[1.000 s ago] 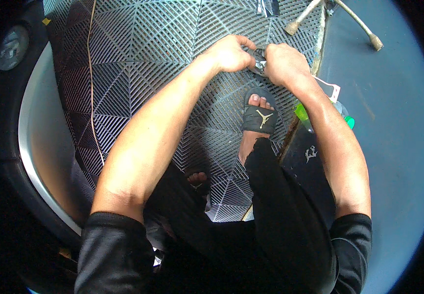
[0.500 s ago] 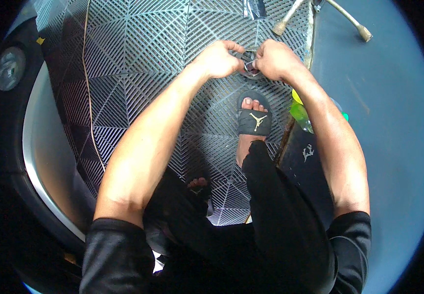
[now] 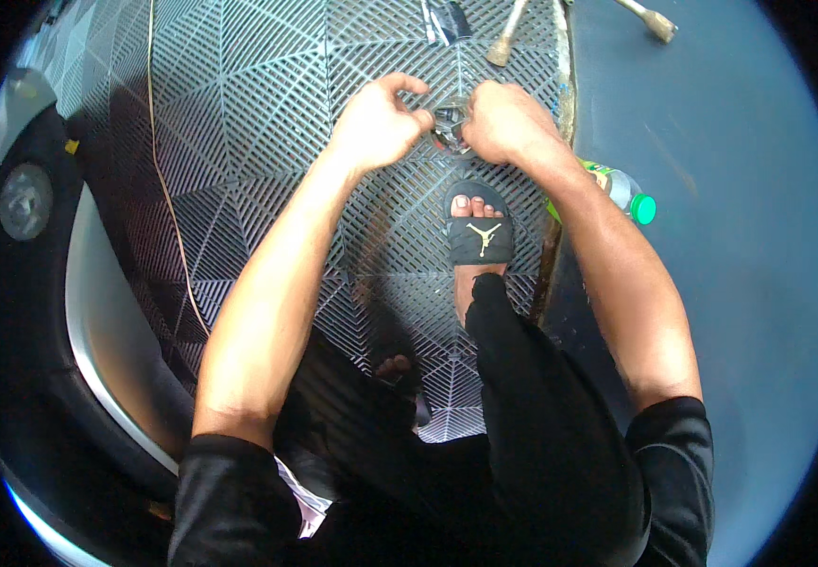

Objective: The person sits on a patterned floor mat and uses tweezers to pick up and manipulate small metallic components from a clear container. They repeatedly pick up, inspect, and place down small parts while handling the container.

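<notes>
Over the floor grating sits a small round, shiny dish-like thing with small dark and pale bits in it, too small to name. My left hand is at its left edge, thumb and forefinger apart with nothing visible between them. On the other side, my right hand has its fingers curled at the dish's right edge. The back of that hand hides its fingertips and whatever they hold. Just nearer than the dish is my foot in a black slide sandal.
Ribbed grey floor tiles lie under me, crossed by a thin cable. A car bumper stands at left. On the right, a green-capped bottle lies on a dark blue surface. A metal wrench and black packet lie far.
My left thumb and forefinger have come away from the small thing between my hands, and the hands are further apart. The view has shifted, showing more of the bottle.
</notes>
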`<state>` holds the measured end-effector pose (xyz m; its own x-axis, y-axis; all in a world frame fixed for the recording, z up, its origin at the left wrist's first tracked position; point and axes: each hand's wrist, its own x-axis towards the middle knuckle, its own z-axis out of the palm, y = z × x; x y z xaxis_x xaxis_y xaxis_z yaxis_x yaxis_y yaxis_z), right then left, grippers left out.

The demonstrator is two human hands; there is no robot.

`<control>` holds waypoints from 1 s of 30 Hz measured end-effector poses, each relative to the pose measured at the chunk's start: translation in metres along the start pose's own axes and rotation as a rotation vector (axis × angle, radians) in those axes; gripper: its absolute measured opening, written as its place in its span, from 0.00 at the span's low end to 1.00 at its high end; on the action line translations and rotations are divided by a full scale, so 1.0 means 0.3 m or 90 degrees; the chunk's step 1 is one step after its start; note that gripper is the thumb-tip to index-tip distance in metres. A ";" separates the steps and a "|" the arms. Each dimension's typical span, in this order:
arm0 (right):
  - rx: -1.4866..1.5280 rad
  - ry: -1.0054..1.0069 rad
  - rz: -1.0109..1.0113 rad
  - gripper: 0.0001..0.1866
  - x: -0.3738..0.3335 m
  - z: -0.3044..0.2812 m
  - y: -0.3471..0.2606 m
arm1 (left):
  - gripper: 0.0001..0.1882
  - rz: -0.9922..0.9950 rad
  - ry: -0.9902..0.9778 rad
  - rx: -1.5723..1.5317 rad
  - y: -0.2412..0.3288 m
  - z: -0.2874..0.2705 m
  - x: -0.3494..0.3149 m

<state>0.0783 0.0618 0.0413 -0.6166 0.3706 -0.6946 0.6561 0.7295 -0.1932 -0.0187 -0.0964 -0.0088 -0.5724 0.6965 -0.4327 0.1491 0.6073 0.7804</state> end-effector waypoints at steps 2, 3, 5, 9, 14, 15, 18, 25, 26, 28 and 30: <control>0.000 0.025 -0.006 0.18 -0.025 -0.022 -0.001 | 0.18 0.022 0.035 0.034 0.024 -0.017 0.015; 0.016 0.046 -0.005 0.18 -0.038 -0.035 0.002 | 0.15 0.040 0.045 0.022 0.033 -0.024 0.020; 0.062 0.105 -0.016 0.17 -0.064 -0.064 0.019 | 0.15 0.052 0.048 0.028 0.049 -0.035 0.031; 0.151 0.215 -0.033 0.16 -0.121 -0.111 0.079 | 0.14 0.079 0.012 0.092 0.088 -0.054 0.045; 0.475 0.311 -0.040 0.14 -0.188 -0.119 0.170 | 0.13 0.205 -0.069 0.244 0.179 -0.023 0.070; 0.577 0.304 -0.043 0.13 -0.193 -0.123 0.190 | 0.13 0.226 -0.098 0.253 0.198 -0.009 0.070; 0.788 0.283 -0.044 0.09 -0.213 -0.128 0.249 | 0.12 0.265 -0.255 0.392 0.246 0.001 0.086; 0.914 0.292 -0.064 0.09 -0.245 -0.084 0.285 | 0.10 0.403 -0.440 0.784 0.285 0.061 0.075; 0.914 0.289 -0.062 0.09 -0.248 -0.077 0.286 | 0.09 0.421 -0.442 0.808 0.285 0.070 0.079; 0.915 0.283 -0.058 0.09 -0.255 -0.066 0.289 | 0.08 0.449 -0.452 0.859 0.285 0.085 0.085; 0.902 0.296 -0.071 0.08 -0.260 -0.056 0.292 | 0.09 0.466 -0.455 0.912 0.288 0.096 0.090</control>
<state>0.1766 0.1065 0.0903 -0.5912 0.6964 -0.4069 0.2961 -0.2818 -0.9126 0.0019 -0.0141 0.0339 0.3063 0.7322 -0.6083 0.9419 -0.3255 0.0825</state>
